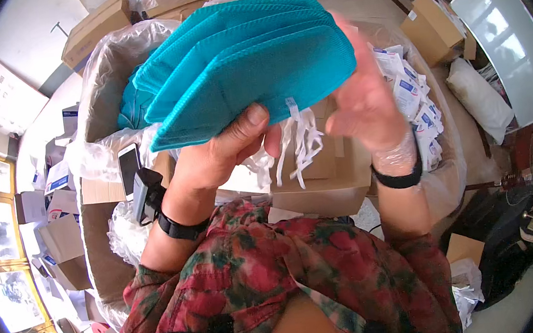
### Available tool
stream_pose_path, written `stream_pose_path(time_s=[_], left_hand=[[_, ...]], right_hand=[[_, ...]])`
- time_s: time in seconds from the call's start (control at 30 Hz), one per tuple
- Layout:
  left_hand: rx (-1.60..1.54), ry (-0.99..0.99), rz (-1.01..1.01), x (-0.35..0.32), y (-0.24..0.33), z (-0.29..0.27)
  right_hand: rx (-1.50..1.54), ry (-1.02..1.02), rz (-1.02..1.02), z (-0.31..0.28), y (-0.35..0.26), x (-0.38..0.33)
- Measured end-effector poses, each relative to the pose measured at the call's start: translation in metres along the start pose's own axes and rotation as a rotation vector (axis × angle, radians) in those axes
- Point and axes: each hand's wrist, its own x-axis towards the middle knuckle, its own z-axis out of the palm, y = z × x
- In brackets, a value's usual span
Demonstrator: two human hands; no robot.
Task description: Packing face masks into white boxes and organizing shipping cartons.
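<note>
I held a fanned stack of teal face masks (248,63) up in front of me, above the plastic-lined carton (98,74) that held more of them. My left hand (219,155) was closed on the stack's lower edge, thumb pressed across the front. My right hand (364,102) lay flat and open against the stack's right side, steadying it — not gripping. The masks looked light, soft and limp, apt to slide apart, so I judged the pinch belonged near the folded edge where the white ear straps (300,143) dangled — never by the straps themselves.
</note>
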Motion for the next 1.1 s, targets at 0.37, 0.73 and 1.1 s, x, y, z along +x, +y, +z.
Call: stream_pose_path(time_s=[0.37, 0.73, 1.1], left_hand=[[0.211, 0.147, 0.066, -0.009, 0.006, -0.030], [-0.577, 0.388, 0.206, 0.003, 0.002, -0.052], [-0.610, -0.334, 0.285, -0.006, -0.007, -0.046]], right_hand=[[-0.286, -0.169, 0.411, -0.008, 0.009, -0.022], [-0.363, -0.137, 0.489, -0.012, -0.002, -0.040], [0.017, -0.221, 0.837, 0.001, 0.022, -0.051]])
